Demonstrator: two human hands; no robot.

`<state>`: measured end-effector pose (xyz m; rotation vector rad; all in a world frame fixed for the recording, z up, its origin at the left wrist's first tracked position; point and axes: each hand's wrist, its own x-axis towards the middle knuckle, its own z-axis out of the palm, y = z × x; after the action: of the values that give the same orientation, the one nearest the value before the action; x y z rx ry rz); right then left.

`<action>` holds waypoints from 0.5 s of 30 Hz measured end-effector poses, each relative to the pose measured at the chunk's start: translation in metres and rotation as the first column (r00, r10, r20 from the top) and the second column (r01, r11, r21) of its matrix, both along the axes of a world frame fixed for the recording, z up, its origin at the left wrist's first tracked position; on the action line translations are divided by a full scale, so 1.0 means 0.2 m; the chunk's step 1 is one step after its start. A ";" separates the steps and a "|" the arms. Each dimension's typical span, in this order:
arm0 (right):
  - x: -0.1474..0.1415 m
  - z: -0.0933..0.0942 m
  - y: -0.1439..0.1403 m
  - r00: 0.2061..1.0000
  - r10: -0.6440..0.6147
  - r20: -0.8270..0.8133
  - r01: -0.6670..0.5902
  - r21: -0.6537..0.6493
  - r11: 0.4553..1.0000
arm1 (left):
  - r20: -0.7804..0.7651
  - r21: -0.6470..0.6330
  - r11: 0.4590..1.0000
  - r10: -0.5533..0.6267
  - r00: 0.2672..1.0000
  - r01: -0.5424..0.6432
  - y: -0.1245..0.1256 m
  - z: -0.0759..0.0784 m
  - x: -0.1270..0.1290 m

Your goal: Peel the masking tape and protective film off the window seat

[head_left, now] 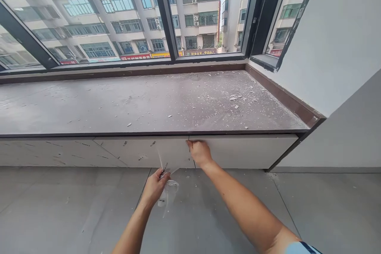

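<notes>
My left hand (155,185) is closed on a crumpled piece of clear plastic film (170,190), low in front of the cabinet. The film hangs below the fingers and bears small dark print. My right hand (200,151) touches the top of the cabinet front, at the seam between two white panels. Its fingers are pinched together there, and what lies between them is hidden. Left of the seam, the white panel (131,152) shows printed marks, as on protective film. The right white panel (247,151) shows no such marks.
Above the panels runs a brown windowsill top (143,103), strewn with white chips and dust at its right end. Dark window frames (166,16) stand behind it. A white wall (336,39) closes the right side. Grey floor tiles (74,210) lie below.
</notes>
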<state>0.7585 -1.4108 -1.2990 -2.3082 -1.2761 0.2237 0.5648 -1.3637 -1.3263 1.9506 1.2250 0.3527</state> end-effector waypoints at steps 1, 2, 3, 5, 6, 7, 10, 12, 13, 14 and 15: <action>0.00 -0.02 0.00 1.000 0.007 0.002 -0.007 0.026 1.000 | -0.004 -0.002 1.000 0.009 1.000 -0.009 0.00 0.00 0.00; 0.00 -0.04 -0.01 1.000 0.013 0.004 -0.013 0.056 0.998 | -0.007 0.000 1.000 0.019 1.000 -0.019 -0.01 0.00 0.01; -0.01 -0.08 -0.02 1.000 0.021 0.000 -0.020 0.084 0.996 | -0.006 0.005 1.000 0.030 1.000 -0.030 -0.01 -0.01 0.01; -0.05 -0.20 -0.05 0.998 0.024 -0.066 -0.016 0.125 0.992 | -0.007 0.019 0.998 0.052 0.999 -0.052 -0.03 0.00 0.02; -0.08 -0.27 -0.05 0.987 0.017 -0.161 0.003 0.121 0.993 | -0.011 0.022 0.998 0.063 0.998 -0.063 -0.03 0.00 0.03; -0.11 -0.35 -0.06 0.953 -0.008 -0.304 0.039 0.097 0.995 | -0.021 0.022 0.997 0.073 0.997 -0.073 -0.04 0.00 0.03; -0.21 -0.54 -0.05 0.591 -0.157 -0.791 0.204 -0.042 0.978 | -0.066 0.007 0.997 0.084 0.994 -0.083 -0.04 0.01 0.01; -0.24 -0.62 -0.03 0.303 -0.179 -0.936 0.294 -0.087 0.952 | -0.078 0.002 0.997 0.075 0.994 -0.075 -0.04 0.01 -0.01; -0.25 -0.64 -0.01 0.211 -0.167 -0.963 0.327 -0.091 0.941 | -0.078 -0.002 0.998 0.067 0.995 -0.067 -0.04 0.00 -0.02; -0.25 -0.66 0.00 0.151 -0.149 -0.977 0.345 -0.089 0.934 | -0.076 -0.004 0.998 0.058 0.995 -0.058 -0.04 0.00 -0.03; -0.25 -0.66 0.01 0.115 -0.132 -0.985 0.358 -0.083 0.930 | -0.071 -0.003 0.999 0.048 0.996 -0.049 -0.04 -0.01 -0.04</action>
<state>0.7081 -1.4079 -1.4313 -1.4784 -0.1323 1.2301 0.5573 -1.3713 -1.3279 1.9466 1.3195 0.3070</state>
